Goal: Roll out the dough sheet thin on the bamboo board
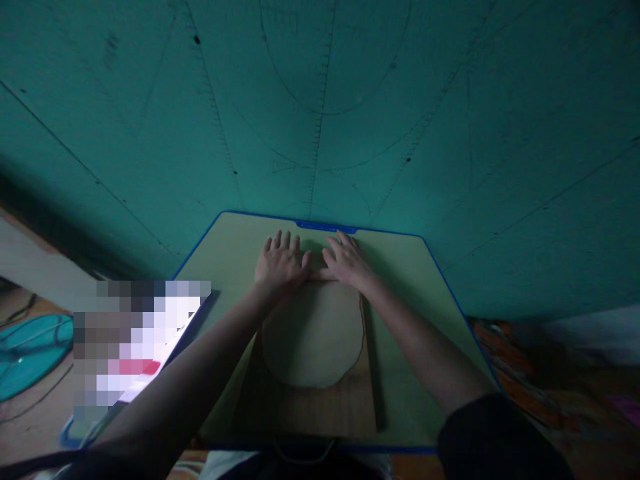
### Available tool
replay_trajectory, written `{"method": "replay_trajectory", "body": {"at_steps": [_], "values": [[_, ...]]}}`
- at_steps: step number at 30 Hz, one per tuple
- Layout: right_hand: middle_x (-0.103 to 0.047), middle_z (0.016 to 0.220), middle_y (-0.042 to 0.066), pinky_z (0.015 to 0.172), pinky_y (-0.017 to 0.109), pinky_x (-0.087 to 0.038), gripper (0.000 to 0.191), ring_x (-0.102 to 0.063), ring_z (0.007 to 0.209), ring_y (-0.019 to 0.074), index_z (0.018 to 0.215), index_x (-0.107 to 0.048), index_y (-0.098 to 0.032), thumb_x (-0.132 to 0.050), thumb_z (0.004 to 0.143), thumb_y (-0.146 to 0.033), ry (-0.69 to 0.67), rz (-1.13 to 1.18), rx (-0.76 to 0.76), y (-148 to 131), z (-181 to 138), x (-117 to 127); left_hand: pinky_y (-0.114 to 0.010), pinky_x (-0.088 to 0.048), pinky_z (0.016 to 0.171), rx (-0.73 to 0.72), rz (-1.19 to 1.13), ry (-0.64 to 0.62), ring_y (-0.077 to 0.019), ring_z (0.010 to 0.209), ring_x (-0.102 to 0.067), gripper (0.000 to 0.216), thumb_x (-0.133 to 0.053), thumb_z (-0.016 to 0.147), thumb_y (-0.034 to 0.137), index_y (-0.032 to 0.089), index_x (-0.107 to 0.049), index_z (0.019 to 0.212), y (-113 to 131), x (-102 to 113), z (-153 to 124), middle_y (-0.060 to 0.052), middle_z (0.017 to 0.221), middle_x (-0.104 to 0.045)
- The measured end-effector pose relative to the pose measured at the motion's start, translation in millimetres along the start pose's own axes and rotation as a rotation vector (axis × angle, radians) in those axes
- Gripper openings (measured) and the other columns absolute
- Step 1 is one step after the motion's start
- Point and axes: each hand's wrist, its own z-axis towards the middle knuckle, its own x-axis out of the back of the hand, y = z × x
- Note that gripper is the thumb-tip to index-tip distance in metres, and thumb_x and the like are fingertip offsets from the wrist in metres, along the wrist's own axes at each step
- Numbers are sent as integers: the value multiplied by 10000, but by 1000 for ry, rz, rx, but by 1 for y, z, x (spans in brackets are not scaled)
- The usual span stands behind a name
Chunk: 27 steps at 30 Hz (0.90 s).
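Observation:
A flat, roughly round sheet of dough (315, 337) lies on a wooden board (310, 410). At its far edge, a pale narrow roll (323, 274) spans the gap between my hands; whether it is a rolling pin or rolled-up dough I cannot tell. My left hand (283, 260) rests palm down over the roll's left end, fingers stretched forward and spread. Over the right end lies my right hand (346, 259), also palm down with fingers extended. Both palms hide what is beneath them.
The board sits on a small pale table (415, 300) with a blue rim, close to a green wall (320, 133) with drawn lines. A lit screen (170, 340), partly pixelated, stands at the left. A turquoise round object (33, 353) and cables lie farther left.

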Motion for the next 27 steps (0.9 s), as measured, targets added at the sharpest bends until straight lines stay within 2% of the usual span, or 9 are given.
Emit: {"method": "replay_trajectory", "body": {"at_steps": [4,7,10,13,18,21,24,26,27], "values": [[-415,1610,132,1251,495,-215,516,-303,1524,274,1488,-505,-157,-357,1055,-397,-40,23,197,-10,-75,6,-487,-353,1183,-195,-24,-10,-315,1441,-452,537,-303,999,306,64,-573,1395,-1,3,-72,-183,1528,-508],[-406,1616,103,1260,447,-259,545,-301,1527,229,1557,-405,-150,-345,1045,-327,-56,67,300,-17,-133,13,-513,-395,1169,-332,-105,19,-301,1413,-494,562,-346,974,332,110,-533,1455,-5,7,-130,-161,1520,-523],[-372,1629,107,1252,470,-292,591,-324,1518,248,1577,-364,-138,-381,1005,-284,-52,57,303,-21,-164,15,-513,-397,1173,-374,-98,64,-300,1479,-398,590,-352,972,329,134,-462,1518,-4,6,-162,-147,1576,-450],[-336,1640,138,1268,472,-243,636,-299,1528,266,1574,-350,-82,-414,980,-301,-46,29,300,-20,-153,12,-534,-336,1203,-374,-43,72,-336,1510,-326,626,-359,982,374,60,-431,1519,-1,0,-149,-191,1601,-392],[-353,1630,157,1279,453,-178,620,-295,1529,270,1538,-407,-54,-419,973,-310,-84,-22,250,-11,-82,10,-532,-294,1208,-224,15,-50,-369,1482,-370,612,-328,1001,394,16,-493,1453,2,1,-68,-218,1530,-493],[-349,1634,162,1275,431,-177,623,-284,1533,264,1533,-404,-39,-421,968,-298,-110,-38,241,-7,-64,12,-513,-294,1207,-196,22,-60,-354,1507,-323,591,-309,1011,375,23,-484,1452,3,7,-45,-216,1560,-454],[-379,1619,174,1242,438,-271,653,-351,1499,287,1529,-412,-43,-458,948,-337,-93,1,253,-12,-86,13,-514,-342,1183,-246,2,-57,-348,1410,-476,553,-334,1008,421,62,-572,1354,4,11,-69,-216,1451,-574],[-421,1597,171,1197,454,-356,649,-428,1447,300,1532,-415,-57,-448,947,-335,-75,41,254,-19,-119,14,-515,-396,1148,-321,-37,-40,-340,1290,-589,548,-367,999,492,102,-604,1302,3,14,-103,-203,1345,-652],[-429,1593,167,1191,470,-366,645,-440,1435,306,1536,-410,-62,-439,946,-320,-63,53,261,-23,-137,15,-518,-402,1146,-333,-48,-12,-345,1324,-563,592,-381,992,529,107,-556,1370,3,15,-123,-200,1400,-618]]}}
